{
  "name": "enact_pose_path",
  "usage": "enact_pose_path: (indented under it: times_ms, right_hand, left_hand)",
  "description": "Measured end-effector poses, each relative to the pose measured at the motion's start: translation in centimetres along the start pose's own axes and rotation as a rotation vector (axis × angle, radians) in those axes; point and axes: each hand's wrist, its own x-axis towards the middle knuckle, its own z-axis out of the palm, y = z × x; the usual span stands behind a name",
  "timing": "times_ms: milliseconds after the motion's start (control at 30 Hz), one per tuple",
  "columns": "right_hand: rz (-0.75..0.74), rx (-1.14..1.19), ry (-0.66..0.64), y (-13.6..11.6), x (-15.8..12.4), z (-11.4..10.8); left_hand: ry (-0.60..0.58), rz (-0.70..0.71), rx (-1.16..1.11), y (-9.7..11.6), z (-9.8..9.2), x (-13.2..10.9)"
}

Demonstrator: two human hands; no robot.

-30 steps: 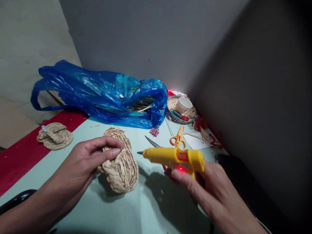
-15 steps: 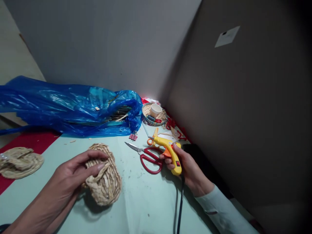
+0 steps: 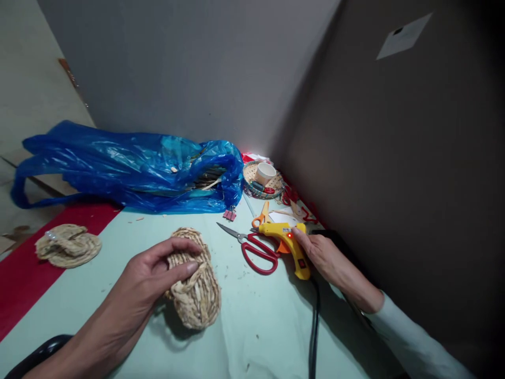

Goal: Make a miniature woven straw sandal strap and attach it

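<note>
My left hand pinches a small slipper of braided, straw-coloured fibre between thumb and fingers, just over the table. The slipper's sole shows coiled rows, with a braided strap across it. On the right, my right hand holds a yellow hot glue gun at its rear, thumb on top and the other fingers mostly hidden. The gun has an orange trigger and a lit red light, and its nozzle points left. Red-handled scissors lie beside it, partly overlapped by the gun.
A second braided slipper lies on the red strip at the left. Behind are a blue plastic bag of sticks, a pink binder clip, orange scissors and a woven tray holding a cup. A black cord trails from the gun.
The view has shifted, moving everything rightward in frame. My right hand has lowered the glue gun toward the table, and its fingers no longer show around the handle. My left hand keeps the slipper.
</note>
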Motion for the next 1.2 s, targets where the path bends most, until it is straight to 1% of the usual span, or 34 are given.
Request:
enact_pose_path:
  times_ms: [67,133,167,200,233,300,333,400,433,500,533,600,667,700,767,800,867,900,967,1067,1133,1200]
  right_hand:
    - [-0.031,-0.175,0.081,-0.4,-0.5,-0.4]
    - [-0.095,-0.356,0.142,-1.2,-1.6,0.4]
    - [-0.227,-0.589,0.171,-1.7,-2.3,1.2]
    - [-0.391,-0.746,0.141,-2.2,-2.9,2.3]
    - [-0.577,-0.798,0.099,-2.8,-3.5,3.6]
    - [-0.886,-0.776,0.079,-3.9,-4.5,6.2]
    - [-0.998,-0.742,0.076,-4.4,-4.8,7.4]
    - [-1.167,-0.694,0.008,-5.2,-5.1,9.2]
    - [-1.205,-0.687,-0.01,-5.4,-5.1,9.8]
    - [-1.214,-0.674,-0.018,-5.5,-5.2,10.5]
    - [-1.182,-0.667,-0.004,-5.4,-5.3,10.7]
    - [-1.147,-0.624,0.044,-5.0,-5.5,10.9]
    - [-1.123,-0.552,0.126,-4.7,-5.8,11.1]
    - [-1.083,-0.52,0.135,-4.5,-5.9,11.1]
    - [-1.027,-0.425,0.128,-4.4,-6.0,11.1]
    - [-1.001,-0.386,0.097,-4.4,-5.9,10.9]
    - [-1.04,-0.317,0.041,-4.5,-5.7,10.6]
    - [-1.045,-0.317,0.008,-4.5,-5.5,10.5]
    - [-1.067,-0.317,-0.006,-4.4,-5.2,10.5]
    - [-1.114,-0.29,0.047,-4.2,-4.9,10.7]
    - [-1.102,-0.313,0.035,-4.2,-4.9,10.8]
    - [-1.062,-0.355,0.011,-4.4,-5.1,10.7]
  left_hand:
    - [-0.002,0.018,-0.019,-0.1,0.1,0.0]
    - [-0.002,0.036,-0.019,-0.3,0.1,-0.1]
    - [-0.003,0.038,-0.014,-0.3,0.1,-0.1]
    - [-0.003,0.037,-0.003,-0.4,0.1,-0.2]
    - [0.002,0.034,0.015,-0.4,0.1,-0.2]
    - [0.029,0.062,0.071,-0.4,0.1,-0.2]
    - [0.046,0.087,0.107,-0.4,0.1,-0.2]
    - [0.08,0.156,0.166,-0.4,0.3,-0.2]
    - [0.098,0.183,0.188,-0.5,0.4,-0.2]
    - [0.141,0.2,0.214,-0.6,0.8,-0.4]
    - [0.168,0.201,0.22,-0.7,0.9,-0.5]
    - [0.212,0.19,0.214,-1.0,1.2,-0.7]
    - [0.228,0.182,0.209,-1.2,1.2,-0.8]
    - [0.227,0.187,0.224,-1.3,1.1,-0.8]
    - [0.22,0.212,0.288,-1.3,0.8,-0.7]
    - [0.215,0.236,0.326,-1.3,0.7,-0.7]
    - [0.199,0.274,0.371,-1.4,0.5,-0.6]
    - [0.192,0.282,0.378,-1.4,0.4,-0.6]
    - [0.179,0.292,0.379,-1.5,0.4,-0.7]
    - [0.164,0.314,0.391,-1.6,0.5,-0.8]
    - [0.168,0.313,0.392,-1.7,0.5,-0.8]
    - [0.189,0.281,0.369,-1.7,0.5,-0.7]
